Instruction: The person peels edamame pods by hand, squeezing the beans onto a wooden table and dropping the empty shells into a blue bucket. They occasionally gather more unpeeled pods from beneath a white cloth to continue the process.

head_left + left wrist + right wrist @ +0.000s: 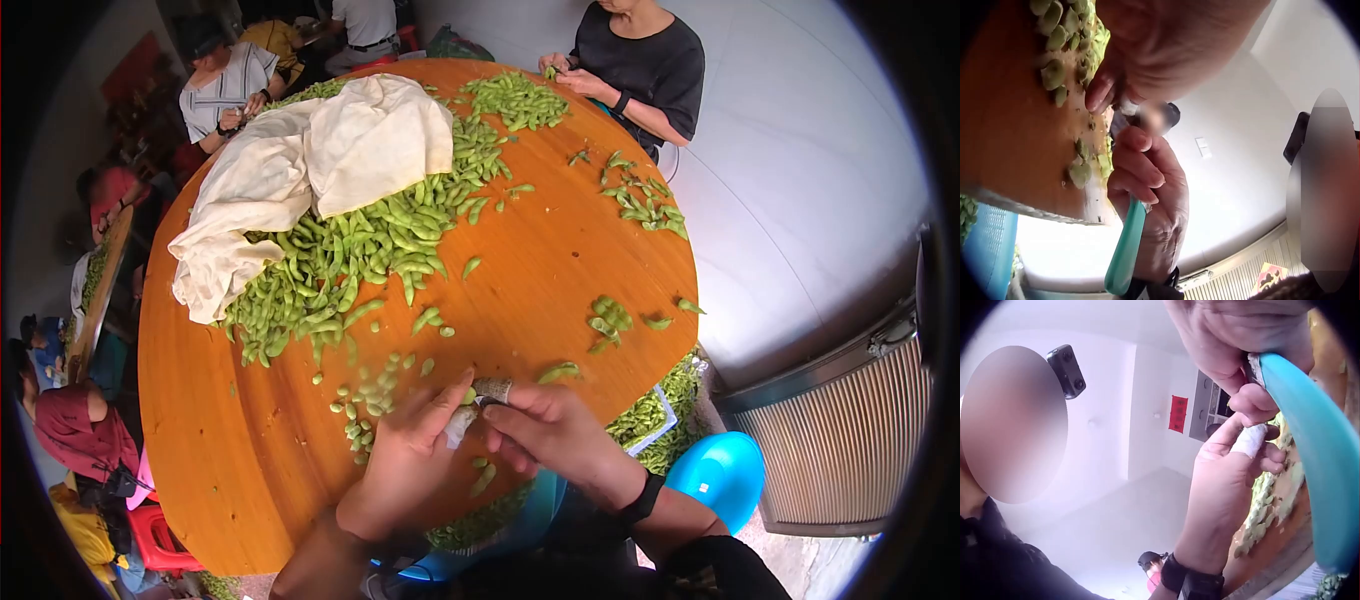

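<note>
Over the near edge of the table, my left hand (410, 450) pinches a green bean (468, 396) between its fingertips. White wrapping (1249, 439) covers part of a digit on this hand. My right hand (560, 430) touches or nearly touches the left fingertips and grips a tool with a teal handle (1125, 250); the handle (1316, 444) sticks out of the palm, and fingers hide the tool's working end. Shelled beans (375, 390) lie beyond the left hand. The large heap of pods (370, 240) is farther back.
Cream cloth (380, 140) covers part of the heap on the round wooden table (560, 270). Small pod piles (610, 320) lie to the right. A blue basin (720, 480) and a crate (655, 425) stand below the right edge. A person in black (640, 60) sits across.
</note>
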Tool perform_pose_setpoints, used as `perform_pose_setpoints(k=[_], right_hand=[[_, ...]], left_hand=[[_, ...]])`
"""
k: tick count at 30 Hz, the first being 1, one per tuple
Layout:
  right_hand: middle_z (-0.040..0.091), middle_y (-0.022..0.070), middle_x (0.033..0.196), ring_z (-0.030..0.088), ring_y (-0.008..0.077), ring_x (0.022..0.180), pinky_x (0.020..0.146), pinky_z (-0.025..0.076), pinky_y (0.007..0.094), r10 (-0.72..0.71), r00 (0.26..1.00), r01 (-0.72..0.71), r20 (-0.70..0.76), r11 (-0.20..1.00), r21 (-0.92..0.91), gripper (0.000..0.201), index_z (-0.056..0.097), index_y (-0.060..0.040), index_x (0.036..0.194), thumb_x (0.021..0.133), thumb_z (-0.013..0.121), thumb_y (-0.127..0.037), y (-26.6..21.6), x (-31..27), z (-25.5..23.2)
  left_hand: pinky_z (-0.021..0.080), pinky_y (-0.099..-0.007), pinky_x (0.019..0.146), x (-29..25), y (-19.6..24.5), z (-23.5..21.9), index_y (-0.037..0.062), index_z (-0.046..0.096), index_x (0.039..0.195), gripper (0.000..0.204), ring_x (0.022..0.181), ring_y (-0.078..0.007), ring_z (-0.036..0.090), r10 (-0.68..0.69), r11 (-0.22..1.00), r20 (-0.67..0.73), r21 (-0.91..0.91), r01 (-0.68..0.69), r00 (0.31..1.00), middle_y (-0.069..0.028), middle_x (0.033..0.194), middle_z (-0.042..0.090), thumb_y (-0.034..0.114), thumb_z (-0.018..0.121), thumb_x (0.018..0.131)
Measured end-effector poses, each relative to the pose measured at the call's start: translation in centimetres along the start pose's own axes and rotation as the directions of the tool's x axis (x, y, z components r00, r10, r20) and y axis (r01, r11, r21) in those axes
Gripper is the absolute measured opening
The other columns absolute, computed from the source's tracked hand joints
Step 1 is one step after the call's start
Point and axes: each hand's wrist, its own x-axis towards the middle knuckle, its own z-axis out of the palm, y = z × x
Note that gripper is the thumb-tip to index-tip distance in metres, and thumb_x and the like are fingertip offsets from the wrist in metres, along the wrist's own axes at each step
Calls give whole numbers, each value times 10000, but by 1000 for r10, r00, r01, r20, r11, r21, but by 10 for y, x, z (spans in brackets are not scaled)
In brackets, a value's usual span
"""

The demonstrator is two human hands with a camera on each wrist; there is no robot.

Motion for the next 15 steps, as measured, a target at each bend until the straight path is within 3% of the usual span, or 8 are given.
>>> perform_pose_setpoints(k=[1,2,4,7,15], right_hand=[[562,-25,627,509,43,479,419,401,199,-4,1000,4,7,1000,-1,234,601,-43,814,993,525,-174,1,0,1],[562,-25,627,509,43,479,419,401,199,-1,1000,1,8,1000,-2,234,601,-43,814,993,525,-174,3,0,2],[562,-28,641,502,41,477,416,389,198,-21,999,21,27,1000,17,207,605,-49,841,993,522,-162,7,1,3],[561,-31,655,477,41,466,413,369,197,-65,998,64,7,995,74,164,612,-58,886,991,522,-146,13,3,8],[563,-39,684,468,36,502,428,336,182,18,1000,-20,10,968,249,142,636,-92,997,995,522,-175,10,4,11]], left_hand=[[536,-248,610,-1,-1,0,63,588,1290,478,688,-138,661,45,998,-4,40,-45,999,-110,980,659,-92,563,838],[536,-248,610,-1,0,0,63,588,1290,478,688,-138,661,42,998,-6,38,-42,999,-110,980,659,-92,563,838],[530,-255,600,1,2,-1,55,589,1284,481,671,-140,655,176,974,-45,155,-167,983,-103,925,649,-92,573,827],[521,-258,586,-5,-2,-2,57,593,1279,495,652,-139,644,67,996,-16,62,-66,998,-91,855,630,-105,561,812],[497,-236,564,-2,1,-8,51,601,1263,461,623,-110,613,42,994,-4,-101,-42,999,-58,810,613,-101,485,844]])
